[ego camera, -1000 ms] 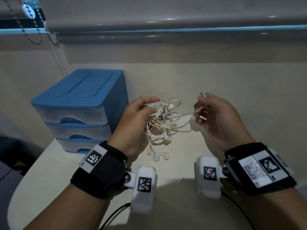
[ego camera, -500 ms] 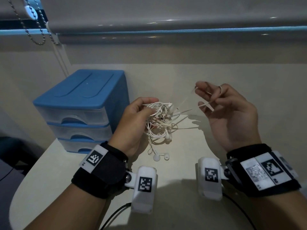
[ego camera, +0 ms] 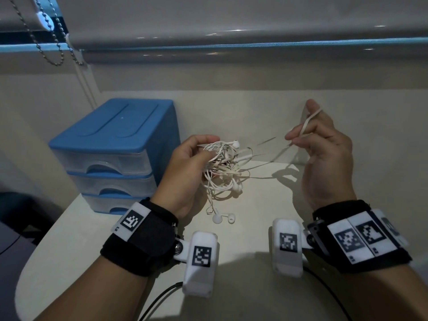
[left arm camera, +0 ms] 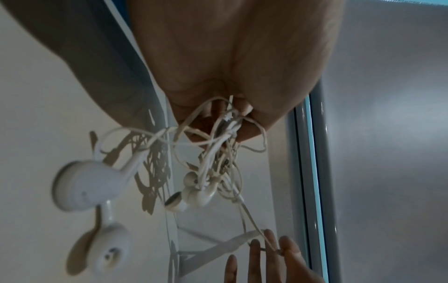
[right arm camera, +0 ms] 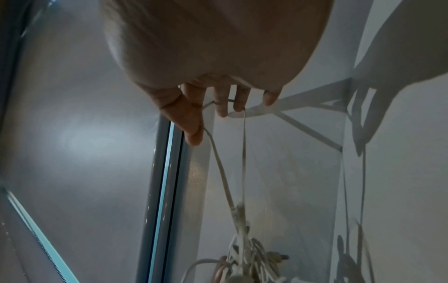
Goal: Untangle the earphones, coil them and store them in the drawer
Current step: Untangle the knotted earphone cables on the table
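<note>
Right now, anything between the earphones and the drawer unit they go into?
No object stands between them: bare table separates the earphones, gripped by the left hand, from the blue drawer unit. But all three drawers are shut, and the right hand holds a strand of the unresolved tangle.

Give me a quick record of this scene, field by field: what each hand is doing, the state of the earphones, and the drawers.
left hand: grips the tangled bundle, held above the table
right hand: raised, a cable loop hooked over its fingers, drawn away from the bundle
earphones: white, knotted; two earbuds dangle below
drawer unit: blue, three clear drawers, all shut, left of the hands
table: pale
task stage: untangling; no coil made
</note>
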The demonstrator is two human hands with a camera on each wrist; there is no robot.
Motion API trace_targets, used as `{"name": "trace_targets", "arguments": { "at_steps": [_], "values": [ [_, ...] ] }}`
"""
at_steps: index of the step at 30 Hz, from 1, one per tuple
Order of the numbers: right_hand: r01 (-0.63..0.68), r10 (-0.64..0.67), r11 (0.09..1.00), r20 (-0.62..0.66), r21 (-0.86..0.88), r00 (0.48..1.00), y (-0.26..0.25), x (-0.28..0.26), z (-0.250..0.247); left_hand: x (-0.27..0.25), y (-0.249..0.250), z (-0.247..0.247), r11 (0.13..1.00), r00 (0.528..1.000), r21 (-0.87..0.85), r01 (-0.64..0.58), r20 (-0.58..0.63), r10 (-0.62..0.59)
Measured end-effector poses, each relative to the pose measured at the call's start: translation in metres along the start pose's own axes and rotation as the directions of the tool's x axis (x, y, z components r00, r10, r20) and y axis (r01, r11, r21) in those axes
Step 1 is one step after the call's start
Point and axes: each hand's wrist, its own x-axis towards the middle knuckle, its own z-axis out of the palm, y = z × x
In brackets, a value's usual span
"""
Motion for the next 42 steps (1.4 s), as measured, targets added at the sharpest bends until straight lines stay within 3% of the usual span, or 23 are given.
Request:
{"name": "trace_targets", "arguments": {
  "at_steps": [3,6,9,14,17,19,21,23,26,30,32,38,42],
  "values": [
    [0.001,-0.002,0.995,-0.012,-0.099,1.000,0.003,0.000,0.000,-0.001,0.001,0.000,1.000,1.000,-0.002,-0.009,-0.003,0.009],
    [-0.093,0.096,0.984,0.017,-0.153,0.995,0.003,-0.001,0.000,-0.001,0.001,0.000,1.000,1.000,-0.010,-0.010,-0.005,0.010],
    [-0.065,0.080,0.965,0.049,-0.255,0.996,0.004,0.001,0.000,0.000,0.001,0.001,1.000,1.000,-0.012,-0.020,-0.002,0.020],
    [-0.120,0.138,0.952,0.044,-0.282,0.989,0.012,0.005,-0.004,0.001,0.003,0.004,0.996,1.000,-0.085,0.009,0.000,-0.009],
    [-0.085,0.136,0.976,0.255,-0.201,0.957,0.006,0.001,-0.001,0.000,0.004,0.009,0.994,1.000,-0.107,0.006,0.012,-0.005],
    [-0.054,0.172,0.955,0.397,-0.291,0.902,0.003,-0.007,0.005,0.000,0.005,0.012,0.993,1.000,-0.122,-0.008,0.026,0.011],
    [-0.040,0.242,0.912,0.456,-0.408,0.857,0.004,-0.012,0.009,0.000,0.004,0.012,0.990,0.999,-0.136,-0.026,0.031,0.031],
    [-0.052,0.259,0.905,0.448,-0.423,0.856,0.008,-0.015,0.011,0.000,0.003,0.011,0.988,0.999,-0.148,-0.037,0.034,0.042],
    [-0.110,0.237,0.939,0.380,-0.327,0.894,0.011,-0.015,0.015,0.001,-0.001,0.009,0.990,0.998,-0.132,-0.043,0.044,0.050],
    [-0.115,0.205,0.956,0.337,-0.269,0.919,0.009,-0.012,0.015,0.002,-0.003,0.007,0.994,0.992,0.018,-0.104,0.080,0.102],
    [-0.189,0.240,0.962,0.281,-0.195,0.929,0.007,-0.009,0.012,0.002,-0.002,0.005,0.994,0.991,0.026,-0.102,0.085,0.099],
    [-0.447,0.413,0.890,0.248,0.095,0.876,0.009,-0.003,0.008,0.004,-0.001,0.000,0.989,0.991,0.077,-0.122,0.066,0.118],
    [-0.505,0.446,0.822,0.255,0.263,0.858,0.008,-0.003,0.010,0.004,0.000,0.000,0.990,0.990,0.066,-0.121,0.077,0.116]
  ]
}}
